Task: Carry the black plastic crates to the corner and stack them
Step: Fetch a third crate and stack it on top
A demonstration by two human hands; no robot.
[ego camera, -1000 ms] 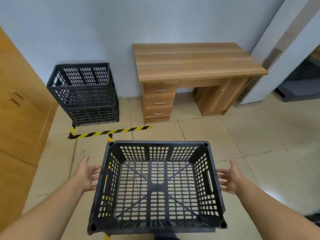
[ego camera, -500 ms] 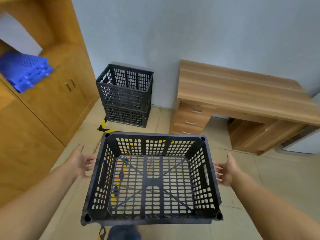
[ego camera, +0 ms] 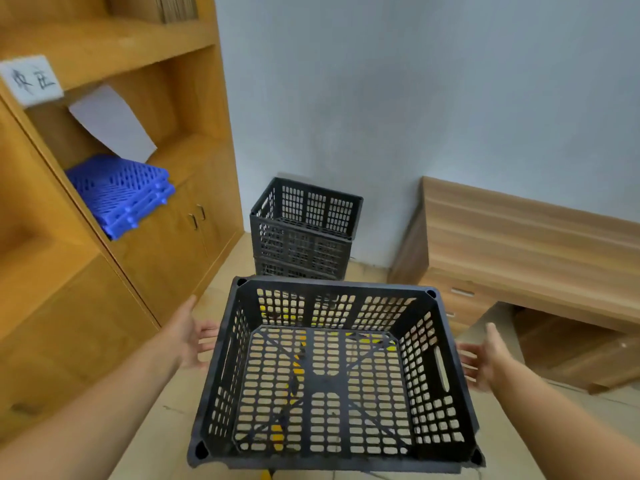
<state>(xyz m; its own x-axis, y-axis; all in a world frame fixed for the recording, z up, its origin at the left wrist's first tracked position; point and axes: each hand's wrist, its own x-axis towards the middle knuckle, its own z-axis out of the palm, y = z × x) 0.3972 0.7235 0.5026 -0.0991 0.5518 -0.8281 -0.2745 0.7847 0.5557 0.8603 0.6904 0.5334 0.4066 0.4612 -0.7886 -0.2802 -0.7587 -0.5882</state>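
Though open hands flank crate, stack between cabinet, desk

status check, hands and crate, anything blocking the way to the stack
Left hand and right hand flat against the black crate sides, carrying it. Corner stack straight ahead between cabinet and desk. Nothing seen in the way.

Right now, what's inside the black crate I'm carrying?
Nothing: the carried crate is empty. Through its perforated bottom show floor tiles and bits of yellow tape; the solid ribs and rim hide the rest of the floor.
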